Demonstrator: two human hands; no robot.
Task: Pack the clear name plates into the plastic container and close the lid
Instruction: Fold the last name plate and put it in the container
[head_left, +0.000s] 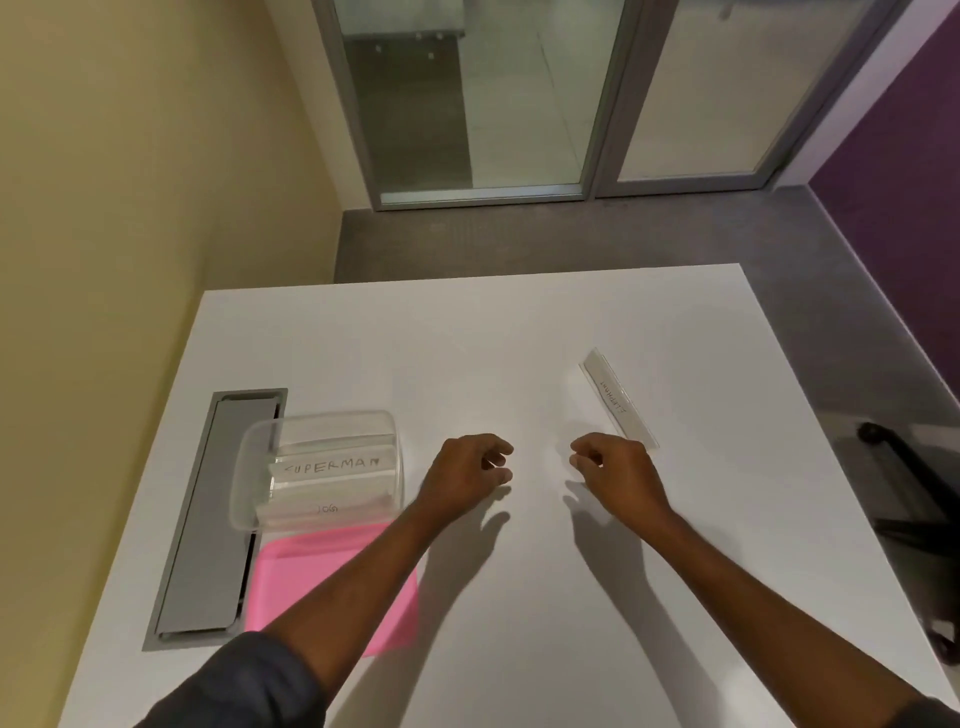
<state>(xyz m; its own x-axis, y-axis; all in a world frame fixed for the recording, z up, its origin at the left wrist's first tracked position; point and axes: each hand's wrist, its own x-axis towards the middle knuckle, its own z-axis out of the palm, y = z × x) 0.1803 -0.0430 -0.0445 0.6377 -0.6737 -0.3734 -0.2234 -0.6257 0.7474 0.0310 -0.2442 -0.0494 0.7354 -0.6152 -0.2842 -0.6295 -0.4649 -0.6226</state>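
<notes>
Plates (332, 467) already sit in the open container (249, 483); one plate (618, 400) lies on the table (519, 332), just beyond the right hand (615, 473). Both hands, left (467, 473) too, hover empty, fingers loosely curled. Packing looks nearly done: next, grasp that plate, then fit the pink lid (296, 577).

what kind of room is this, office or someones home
Most likely an office meeting room. The white table has a grey cable hatch set into its top, glass partition doors with metal frames stand beyond it, and name plates sit in the plastic container.
</notes>
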